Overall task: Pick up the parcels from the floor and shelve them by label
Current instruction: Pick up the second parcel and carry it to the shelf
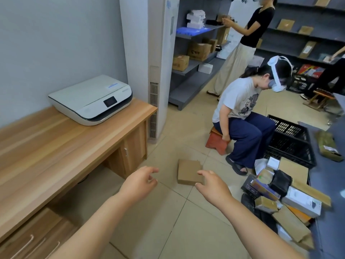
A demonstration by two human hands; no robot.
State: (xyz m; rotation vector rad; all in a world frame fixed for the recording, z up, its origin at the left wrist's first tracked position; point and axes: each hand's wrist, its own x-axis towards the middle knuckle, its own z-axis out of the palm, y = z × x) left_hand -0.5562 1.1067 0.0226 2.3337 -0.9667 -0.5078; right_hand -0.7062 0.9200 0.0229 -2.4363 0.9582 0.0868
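Observation:
A flat brown cardboard parcel lies alone on the tiled floor ahead of me. My left hand hovers to its left, fingers loosely curled and apart, holding nothing. My right hand is spread open just in front of the parcel's near right corner and covers that corner. A heap of several parcels, brown boxes, a white box and black bags, lies on the floor at the right. Grey shelves with boxes on them stand at the back.
A wooden desk with a white printer runs along the left. A person sits on a red stool beside a black crate. Another person stands at the shelves. A white floor-standing unit is behind the desk.

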